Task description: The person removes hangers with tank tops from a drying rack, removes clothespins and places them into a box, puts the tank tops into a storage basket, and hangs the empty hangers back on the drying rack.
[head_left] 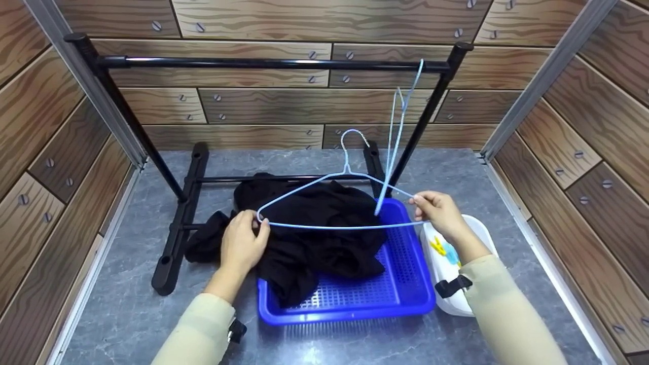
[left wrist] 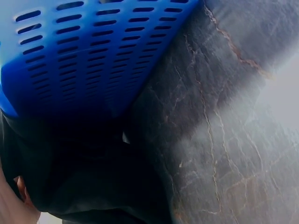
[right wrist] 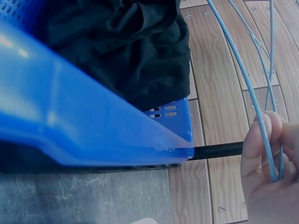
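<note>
A light blue wire hanger [head_left: 345,227] is held level above the basket, its hook pointing away from me. My left hand [head_left: 242,241] pinches its left corner, while my right hand [head_left: 442,217] grips the right end. In the right wrist view the hanger's wires [right wrist: 252,93] pass between the fingers of the right hand [right wrist: 271,163]. Below lies a black garment [head_left: 324,248], bunched in the blue plastic basket [head_left: 350,315] and spilling over its left side. A second blue hanger [head_left: 398,137] hangs from the right end of the rack's top bar.
The black clothes rack [head_left: 274,63] stands behind the basket, its left foot [head_left: 175,243] on the grey marbled floor [head_left: 116,284]. A white tub [head_left: 479,228] with yellow and blue clothespins [head_left: 438,247] sits right of the basket. Wood-patterned walls [head_left: 263,106] enclose the space.
</note>
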Demonstrator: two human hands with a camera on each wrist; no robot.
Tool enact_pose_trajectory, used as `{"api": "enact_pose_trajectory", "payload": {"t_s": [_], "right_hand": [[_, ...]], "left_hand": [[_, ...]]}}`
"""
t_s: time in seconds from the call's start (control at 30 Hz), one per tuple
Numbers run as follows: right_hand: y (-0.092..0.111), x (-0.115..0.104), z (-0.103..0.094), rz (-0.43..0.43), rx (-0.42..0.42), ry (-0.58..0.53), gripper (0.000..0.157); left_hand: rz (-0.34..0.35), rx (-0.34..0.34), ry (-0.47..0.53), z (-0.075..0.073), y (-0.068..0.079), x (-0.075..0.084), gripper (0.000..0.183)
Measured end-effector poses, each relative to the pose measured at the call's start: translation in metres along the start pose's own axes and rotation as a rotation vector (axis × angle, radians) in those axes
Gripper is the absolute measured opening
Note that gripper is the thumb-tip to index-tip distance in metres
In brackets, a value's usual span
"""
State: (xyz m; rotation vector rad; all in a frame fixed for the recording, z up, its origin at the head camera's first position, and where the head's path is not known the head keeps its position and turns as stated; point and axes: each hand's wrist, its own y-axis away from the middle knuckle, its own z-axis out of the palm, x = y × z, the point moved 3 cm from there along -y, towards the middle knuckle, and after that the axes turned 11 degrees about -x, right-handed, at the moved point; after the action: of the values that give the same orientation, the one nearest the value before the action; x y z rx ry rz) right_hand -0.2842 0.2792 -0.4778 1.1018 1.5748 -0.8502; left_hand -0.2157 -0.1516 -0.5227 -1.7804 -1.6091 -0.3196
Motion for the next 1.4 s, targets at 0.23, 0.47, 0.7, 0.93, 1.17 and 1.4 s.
{"api": "enact_pose_trajectory", "payload": {"t_s": [0.23, 0.47, 0.7, 0.93, 1.17, 1.4], "right_hand": [[-0.001, 0.000, 0.005, 0.006, -0.006, 0.005, 0.031], [-0.002, -0.001, 0.011, -0.004, -0.030, 0.006, 0.029], [-0.003, 0.000, 0.015, 0.006, -0.054, -0.003, 0.028], [-0.003, -0.003, 0.019, 0.004, -0.060, 0.032, 0.033], [-0.001, -0.002, 0.023, -0.011, -0.081, 0.046, 0.031], [-0.002, 0.001, 0.026, 0.038, -0.125, -0.003, 0.036]], "left_hand": [[0.006, 0.038, -0.015, -0.003, -0.007, 0.006, 0.023], [0.039, 0.055, -0.039, -0.004, -0.010, 0.012, 0.023], [0.058, 0.044, -0.070, -0.002, -0.011, 0.013, 0.025], [0.068, 0.015, -0.097, 0.001, -0.012, 0.015, 0.027], [0.070, 0.000, -0.079, 0.003, -0.012, 0.016, 0.022], [0.072, 0.005, -0.021, 0.004, -0.010, 0.013, 0.017]]}}
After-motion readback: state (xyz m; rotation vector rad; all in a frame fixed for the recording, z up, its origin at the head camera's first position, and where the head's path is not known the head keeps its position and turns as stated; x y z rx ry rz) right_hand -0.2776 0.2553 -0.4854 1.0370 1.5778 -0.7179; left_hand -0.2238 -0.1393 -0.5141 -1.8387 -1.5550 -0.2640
